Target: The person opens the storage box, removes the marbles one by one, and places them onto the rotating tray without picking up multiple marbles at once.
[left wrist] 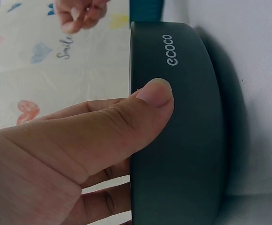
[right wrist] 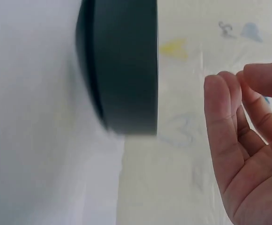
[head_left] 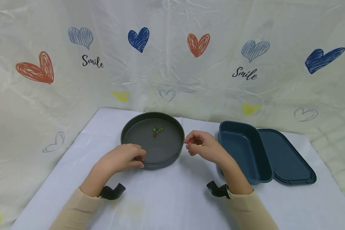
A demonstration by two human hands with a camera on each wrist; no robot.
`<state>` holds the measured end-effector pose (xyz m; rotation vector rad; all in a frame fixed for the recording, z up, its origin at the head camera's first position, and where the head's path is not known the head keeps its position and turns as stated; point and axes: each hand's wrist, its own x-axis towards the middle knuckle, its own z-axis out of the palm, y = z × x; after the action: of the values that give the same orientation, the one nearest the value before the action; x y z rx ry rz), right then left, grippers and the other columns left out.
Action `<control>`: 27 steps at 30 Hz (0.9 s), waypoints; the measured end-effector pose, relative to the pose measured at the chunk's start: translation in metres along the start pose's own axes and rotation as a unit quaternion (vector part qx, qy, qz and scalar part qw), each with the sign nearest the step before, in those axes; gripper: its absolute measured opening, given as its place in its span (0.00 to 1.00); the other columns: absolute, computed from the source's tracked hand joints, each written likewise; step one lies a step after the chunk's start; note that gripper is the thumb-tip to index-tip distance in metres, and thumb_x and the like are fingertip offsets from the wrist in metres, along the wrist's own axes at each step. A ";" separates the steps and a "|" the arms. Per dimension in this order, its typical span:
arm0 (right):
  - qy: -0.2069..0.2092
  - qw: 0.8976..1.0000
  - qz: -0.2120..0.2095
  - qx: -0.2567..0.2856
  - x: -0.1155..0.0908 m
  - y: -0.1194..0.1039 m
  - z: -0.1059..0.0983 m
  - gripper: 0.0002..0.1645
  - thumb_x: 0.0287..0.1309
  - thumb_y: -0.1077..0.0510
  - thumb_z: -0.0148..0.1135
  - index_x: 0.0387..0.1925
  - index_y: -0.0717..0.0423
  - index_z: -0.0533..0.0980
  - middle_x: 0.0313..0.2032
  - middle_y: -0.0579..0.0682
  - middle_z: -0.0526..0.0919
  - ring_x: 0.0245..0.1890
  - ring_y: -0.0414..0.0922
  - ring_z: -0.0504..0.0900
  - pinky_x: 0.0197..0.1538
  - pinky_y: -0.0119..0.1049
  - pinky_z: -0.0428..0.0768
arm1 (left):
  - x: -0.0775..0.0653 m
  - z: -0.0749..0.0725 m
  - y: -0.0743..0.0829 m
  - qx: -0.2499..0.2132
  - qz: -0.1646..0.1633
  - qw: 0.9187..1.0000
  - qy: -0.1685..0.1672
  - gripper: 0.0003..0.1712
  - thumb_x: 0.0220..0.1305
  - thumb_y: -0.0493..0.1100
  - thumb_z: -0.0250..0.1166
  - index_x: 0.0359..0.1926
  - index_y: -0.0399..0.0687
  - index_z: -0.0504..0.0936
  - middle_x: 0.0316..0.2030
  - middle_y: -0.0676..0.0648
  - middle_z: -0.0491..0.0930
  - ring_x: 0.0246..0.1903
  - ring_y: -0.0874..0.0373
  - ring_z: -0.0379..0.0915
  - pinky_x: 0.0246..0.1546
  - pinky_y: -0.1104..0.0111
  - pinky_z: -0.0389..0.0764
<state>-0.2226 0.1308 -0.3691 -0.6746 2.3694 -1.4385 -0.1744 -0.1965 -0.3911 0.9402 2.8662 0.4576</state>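
A round dark grey pan (head_left: 153, 165) stands on the white-covered table, with several small green beads (head_left: 158, 129) and an orange-brown bead (head_left: 154, 135) on its floor. My left hand (head_left: 122, 158) grips the pan's near-left wall. In the left wrist view, the left thumb (left wrist: 147, 105) presses the outer wall beside the word "ecoco", and the other fingers reach over the rim. My right hand (head_left: 202, 145) is raised just off the pan's right rim, fingers loosely bent. In the right wrist view, thumb and fingertips come close together, and nothing shows between them.
To the right of the right hand stands a deep dark blue rectangular box (head_left: 244, 150). Its matching flat lid (head_left: 286, 156) lies right of it. A pale wall sheet (head_left: 166, 73) printed with hearts and "Smile" rises behind the table (head_left: 166, 198).
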 end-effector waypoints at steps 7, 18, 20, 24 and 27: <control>0.033 0.999 0.019 -0.027 -0.029 0.020 -0.032 0.09 0.67 0.56 0.63 0.44 0.56 0.78 0.35 0.58 0.81 0.33 0.58 0.83 0.42 0.43 0.84 | 0.002 0.000 0.003 -0.003 0.006 1.000 -0.007 0.15 0.57 0.47 0.74 0.26 0.63 0.74 0.26 0.62 0.68 0.27 0.67 0.64 0.29 0.71 0.69; 0.069 0.988 0.051 -0.126 -0.053 0.026 -0.080 0.09 0.69 0.56 0.60 0.47 0.54 0.77 0.39 0.54 0.83 0.33 0.49 0.83 0.41 0.39 0.82 | -0.001 0.001 0.002 0.004 0.000 1.000 0.002 0.13 0.57 0.48 0.74 0.28 0.64 0.76 0.28 0.64 0.70 0.29 0.67 0.66 0.31 0.71 0.71; 0.063 0.984 0.067 -0.152 -0.058 0.028 -0.087 0.11 0.69 0.53 0.59 0.48 0.54 0.77 0.38 0.53 0.83 0.33 0.47 0.82 0.40 0.38 0.81 | -0.001 0.001 0.001 0.004 -0.001 1.000 0.002 0.13 0.57 0.48 0.74 0.28 0.64 0.76 0.28 0.64 0.70 0.29 0.67 0.66 0.31 0.71 0.71; 0.040 0.976 0.093 -0.195 -0.063 0.036 -0.095 0.15 0.70 0.51 0.59 0.50 0.55 0.77 0.36 0.50 0.83 0.33 0.46 0.79 0.37 0.40 0.78 | -0.002 0.001 0.002 0.004 -0.002 1.000 0.000 0.13 0.57 0.48 0.74 0.28 0.64 0.76 0.28 0.64 0.70 0.29 0.67 0.66 0.31 0.71 0.71; 0.019 0.968 0.111 -0.223 -0.063 0.044 -0.098 0.14 0.68 0.52 0.60 0.49 0.55 0.77 0.36 0.48 0.82 0.33 0.44 0.78 0.36 0.40 0.77 | -0.002 0.001 0.002 0.003 0.001 1.000 0.001 0.13 0.57 0.48 0.74 0.28 0.64 0.76 0.27 0.64 0.70 0.28 0.67 0.67 0.31 0.71 0.72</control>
<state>-0.2255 0.2546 -0.3626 -0.4596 2.7226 -0.8393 -0.1717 -0.1955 -0.3913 0.9447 2.8698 0.4493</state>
